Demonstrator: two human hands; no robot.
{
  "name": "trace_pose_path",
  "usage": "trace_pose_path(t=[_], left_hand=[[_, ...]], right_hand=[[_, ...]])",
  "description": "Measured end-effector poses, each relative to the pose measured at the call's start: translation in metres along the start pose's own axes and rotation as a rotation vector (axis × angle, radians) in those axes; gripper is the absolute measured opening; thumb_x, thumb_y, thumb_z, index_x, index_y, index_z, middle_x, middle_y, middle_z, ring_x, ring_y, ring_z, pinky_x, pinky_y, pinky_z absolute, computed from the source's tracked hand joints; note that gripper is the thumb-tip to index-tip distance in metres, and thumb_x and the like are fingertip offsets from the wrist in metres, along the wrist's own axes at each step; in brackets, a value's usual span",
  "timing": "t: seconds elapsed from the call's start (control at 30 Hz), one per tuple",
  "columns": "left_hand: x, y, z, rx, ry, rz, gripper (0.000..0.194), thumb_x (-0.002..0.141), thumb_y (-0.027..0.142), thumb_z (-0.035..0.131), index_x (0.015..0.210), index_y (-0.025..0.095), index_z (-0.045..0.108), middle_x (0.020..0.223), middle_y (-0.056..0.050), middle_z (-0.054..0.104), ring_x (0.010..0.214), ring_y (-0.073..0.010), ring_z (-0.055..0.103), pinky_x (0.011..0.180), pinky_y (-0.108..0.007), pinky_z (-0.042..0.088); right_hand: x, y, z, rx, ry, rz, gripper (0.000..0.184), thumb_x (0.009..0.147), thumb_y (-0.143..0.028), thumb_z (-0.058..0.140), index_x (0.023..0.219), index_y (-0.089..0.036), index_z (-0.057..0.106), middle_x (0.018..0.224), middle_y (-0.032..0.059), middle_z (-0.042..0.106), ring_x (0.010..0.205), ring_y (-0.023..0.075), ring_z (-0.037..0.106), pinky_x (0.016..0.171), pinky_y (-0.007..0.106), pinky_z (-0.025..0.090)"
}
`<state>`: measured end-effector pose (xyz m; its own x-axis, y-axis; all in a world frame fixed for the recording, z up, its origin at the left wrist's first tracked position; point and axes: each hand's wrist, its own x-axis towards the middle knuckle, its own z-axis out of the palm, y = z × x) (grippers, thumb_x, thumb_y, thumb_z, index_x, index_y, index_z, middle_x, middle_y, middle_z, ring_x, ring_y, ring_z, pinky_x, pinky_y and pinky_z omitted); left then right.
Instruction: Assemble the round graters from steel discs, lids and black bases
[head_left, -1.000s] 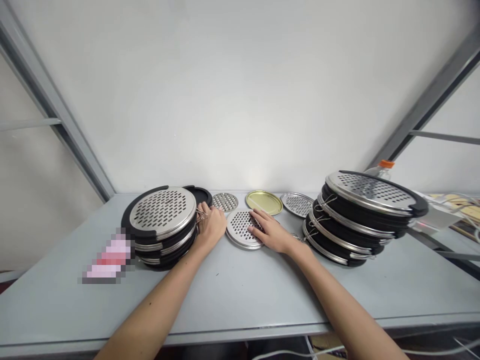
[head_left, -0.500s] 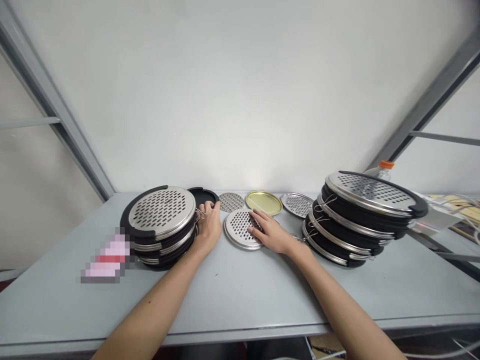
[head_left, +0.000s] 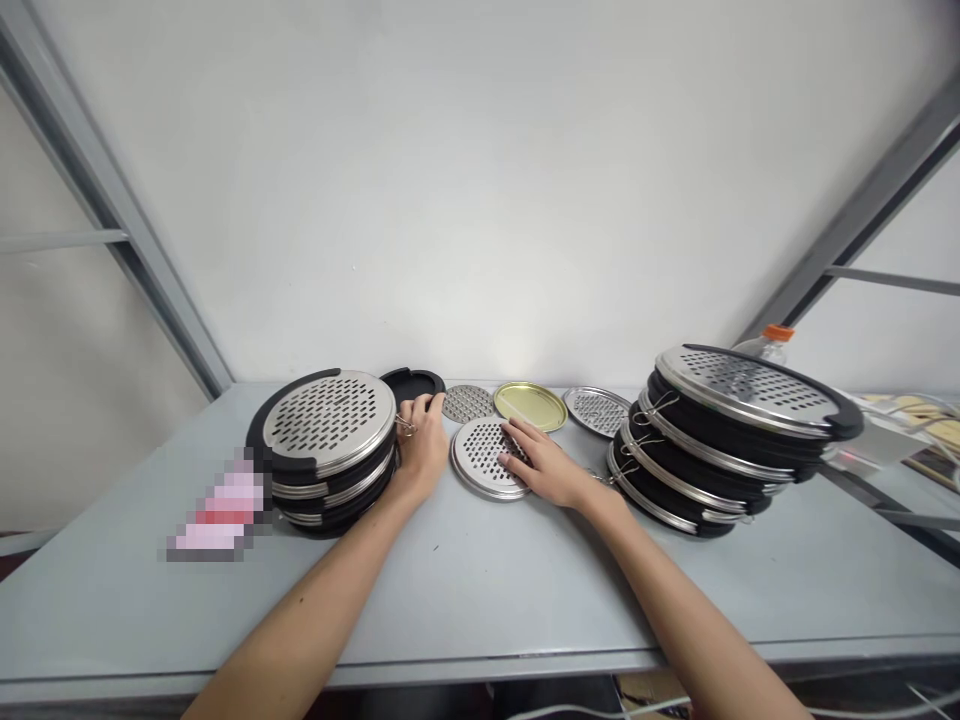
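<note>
My left hand point(head_left: 421, 447) stands upright against the side of a stack of black-rimmed round steel graters point(head_left: 328, 425), next to a small wire clip point(head_left: 406, 425). Its fingertips reach the front of a black round frame point(head_left: 412, 383). My right hand point(head_left: 541, 463) lies flat on the edge of a perforated steel disc point(head_left: 481, 458), and part of the disc is hidden under the fingers. Neither hand visibly grips anything.
Behind the hands lie a small perforated disc point(head_left: 467, 403), a gold-coloured lid point(head_left: 529, 406) and an oval perforated steel plate point(head_left: 597, 411). A taller grater stack point(head_left: 750, 390) stands right, with a bottle point(head_left: 766, 345) behind it. A blurred pink object point(head_left: 221, 505) lies left.
My left hand's fingers have shifted, so more of the black frame shows. My right hand stays on the disc. The whole view has moved slightly.
</note>
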<state>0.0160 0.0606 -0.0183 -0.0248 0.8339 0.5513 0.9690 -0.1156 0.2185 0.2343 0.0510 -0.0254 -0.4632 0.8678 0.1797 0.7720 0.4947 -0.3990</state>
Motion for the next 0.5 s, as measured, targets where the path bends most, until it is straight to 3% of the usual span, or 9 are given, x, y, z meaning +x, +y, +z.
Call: trace_pose_path(t=[0.13, 0.3, 0.5], left_hand=[[0.0001, -0.0007, 0.0006, 0.014, 0.108, -0.005, 0.038, 0.085, 0.004, 0.045, 0.116, 0.021, 0.061, 0.111, -0.011, 0.059, 0.097, -0.0286, 0.048, 0.082, -0.038, 0.042], [-0.0011, -0.0008, 0.0042, 0.016, 0.129, 0.042, 0.037, 0.083, 0.003, 0.048, 0.110, 0.023, 0.063, 0.104, -0.010, 0.060, 0.093, -0.0290, 0.049, 0.077, -0.040, 0.042], [-0.0018, 0.0001, 0.0016, -0.012, 0.158, 0.101, 0.042, 0.083, 0.002, 0.047, 0.115, 0.023, 0.061, 0.109, -0.009, 0.061, 0.091, -0.0281, 0.052, 0.080, -0.042, 0.042]], right_hand=[[0.0005, 0.0005, 0.0006, 0.001, -0.002, 0.001, 0.072, 0.090, -0.058, 0.037, 0.142, -0.009, 0.036, 0.150, 0.0196, 0.030, 0.140, 0.0314, 0.025, 0.114, 0.047, 0.022], [0.0004, 0.0002, 0.0000, -0.004, -0.004, -0.004, 0.072, 0.090, -0.058, 0.037, 0.143, -0.009, 0.036, 0.150, 0.0200, 0.030, 0.140, 0.0314, 0.025, 0.114, 0.048, 0.023], [0.0005, 0.0002, -0.0005, -0.013, -0.004, -0.003, 0.073, 0.090, -0.059, 0.036, 0.143, -0.009, 0.036, 0.150, 0.0196, 0.030, 0.140, 0.0316, 0.025, 0.114, 0.048, 0.023]])
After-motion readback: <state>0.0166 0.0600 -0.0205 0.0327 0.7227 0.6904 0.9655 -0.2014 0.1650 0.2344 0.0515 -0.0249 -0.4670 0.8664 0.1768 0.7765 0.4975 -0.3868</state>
